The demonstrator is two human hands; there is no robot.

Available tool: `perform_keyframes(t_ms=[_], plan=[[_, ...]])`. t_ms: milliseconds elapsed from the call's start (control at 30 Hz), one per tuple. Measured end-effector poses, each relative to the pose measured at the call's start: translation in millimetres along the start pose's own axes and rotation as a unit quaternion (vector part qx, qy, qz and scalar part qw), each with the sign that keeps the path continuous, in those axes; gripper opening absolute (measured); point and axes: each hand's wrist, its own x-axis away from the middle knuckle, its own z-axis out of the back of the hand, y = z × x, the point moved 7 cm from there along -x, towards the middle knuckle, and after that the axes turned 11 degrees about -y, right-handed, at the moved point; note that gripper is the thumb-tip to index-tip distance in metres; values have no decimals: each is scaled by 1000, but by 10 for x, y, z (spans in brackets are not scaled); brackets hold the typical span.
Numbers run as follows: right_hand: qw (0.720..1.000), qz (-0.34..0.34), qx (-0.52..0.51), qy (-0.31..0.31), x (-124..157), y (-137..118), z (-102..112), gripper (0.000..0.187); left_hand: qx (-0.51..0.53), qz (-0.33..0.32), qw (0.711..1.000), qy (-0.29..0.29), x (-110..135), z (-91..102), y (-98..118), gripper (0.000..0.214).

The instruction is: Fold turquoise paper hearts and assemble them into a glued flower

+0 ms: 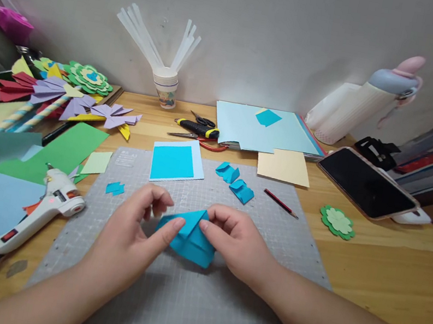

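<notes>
A folded sheet of blue paper (192, 243) is held above the grey cutting mat (126, 302), with a crease running down from its top corner. My right hand (236, 240) pinches its upper right side between thumb and fingers. On the left side, my left hand (137, 226) rests its thumb on the front of the paper, its other fingers curled behind and partly hidden. Beyond the hands lie two small folded blue pieces (241, 191). A stack of blue squares (173, 163) sits on a pale sheet at the mat's far edge.
A white glue gun (55, 198) with its cord lies at left, among coloured sheets. Scissors (202, 120), a cutter (197, 128) and a paper cup of white sticks (165, 90) are at the back. A pencil (281, 203), phone (368, 182) and bottle (370, 99) are to the right.
</notes>
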Motion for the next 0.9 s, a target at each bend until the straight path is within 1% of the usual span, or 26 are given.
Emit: perform_keyframes(t_ms=[33,67,133,167,200,267,333,400,433,467,500,533,567,600,633,667,700,767,833,900], plan=[[1000,-1,4,-14,6,-9,-21,20,-20,-11,1000,-8,-13,9,25,16],[1000,-2,9,-27,13,-15,-43,20,-22,-12,999,-39,-33,-21,31,17],[999,-5,19,-42,22,-16,-77,18,17,17,992,-126,-63,-132,-12,14],[999,-6,22,-45,22,-12,-85,17,41,38,986,-157,-67,-179,-43,17],[999,-9,22,-47,18,-1,-90,15,61,56,982,-171,-69,-205,-69,19],[998,-30,6,-52,1,55,-91,13,79,74,981,-160,-75,-205,-105,20],[998,-47,5,-52,-15,106,-76,14,75,75,985,-140,-79,-184,-120,20],[997,-29,61,-33,-19,93,-26,15,47,64,989,-128,-76,-165,-114,18],[993,-1,113,-17,-13,46,2,15,22,45,992,-118,-73,-146,-89,15],[984,44,172,-2,4,-31,19,12,-10,8,995,-101,-68,-118,-37,11],[968,99,232,9,32,-125,19,9,-50,-45,995,-77,-53,-85,41,7],[944,158,290,18,73,-223,3,8,-95,-108,988,-51,-24,-55,135,7],[914,219,341,24,123,-318,-25,13,-142,-170,975,-24,17,-36,226,10],[884,260,387,31,166,-383,-50,16,-187,-220,957,-3,61,-34,297,13],[857,285,427,39,196,-427,-69,18,-227,-253,940,8,93,-46,340,15],[837,289,463,45,203,-444,-79,18,-260,-268,928,14,108,-64,357,15],[821,275,497,49,190,-439,-82,16,-284,-271,920,13,107,-87,355,14],[801,227,553,39,136,-394,-88,13,-319,-253,913,-11,76,-153,315,14],[787,178,590,11,81,-326,-105,11,-353,-211,909,-61,29,-246,237,14],[778,144,611,-19,47,-268,-130,9,-376,-167,905,-109,4,-328,158,14]])
